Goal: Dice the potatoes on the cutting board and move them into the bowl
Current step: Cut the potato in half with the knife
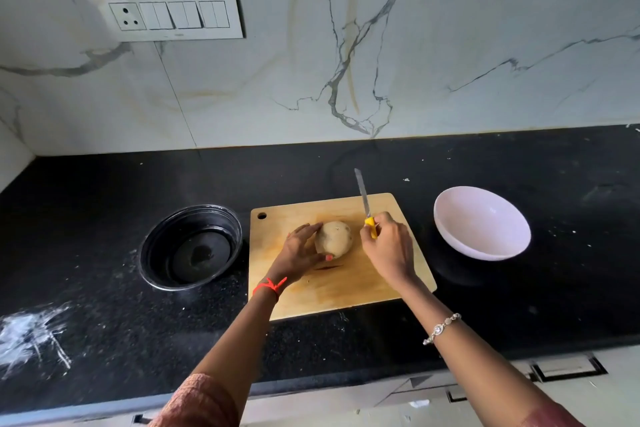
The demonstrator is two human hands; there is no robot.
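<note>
My left hand (300, 251) cups 1 whole round tan potato (334, 239) mid-board on the pale wooden cutting board (346, 288); right hand (388, 246) grips the yellow-handled knife (365, 204), blade raised. Halve it first, flat side down, fingertips tucked.

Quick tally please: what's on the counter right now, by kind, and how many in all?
potato: 1
knife: 1
board: 1
bowls: 2 (white bowl, black bowl)
Total: 5
</note>
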